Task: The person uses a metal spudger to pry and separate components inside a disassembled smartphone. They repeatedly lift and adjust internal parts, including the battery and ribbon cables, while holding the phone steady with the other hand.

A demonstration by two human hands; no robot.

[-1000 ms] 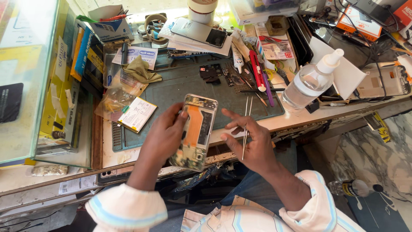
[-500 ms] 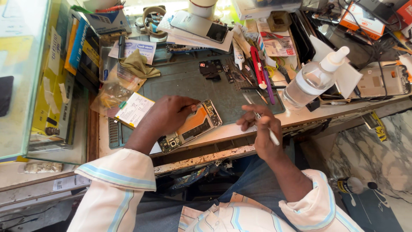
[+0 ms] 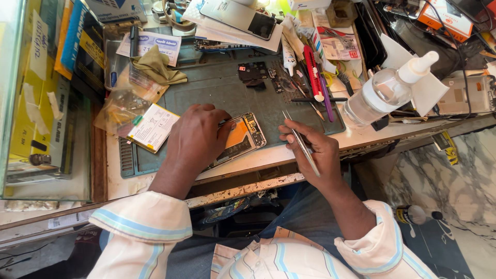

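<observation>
An opened phone (image 3: 243,137) with its back off, orange inside, lies on the dark green work mat (image 3: 217,90) near the bench's front edge. My left hand (image 3: 196,138) rests on top of it and presses it down, covering its left half. My right hand (image 3: 316,150) is just right of the phone and holds thin metal tweezers (image 3: 299,140), tips pointing up and away from me. The tweezer tips hover above the mat, apart from the phone.
A clear spray bottle (image 3: 385,93) stands at the right. Small phone parts (image 3: 253,72), a red tool (image 3: 313,72) and pens lie on the mat's far side. A battery pack (image 3: 153,127) in plastic lies left. Another phone (image 3: 238,16) sits on papers at the back. Boxes line the left.
The phone went from held upright in both hands down onto the mat. My left hand now lies flat over it, and my right hand with the tweezers moved up beside it.
</observation>
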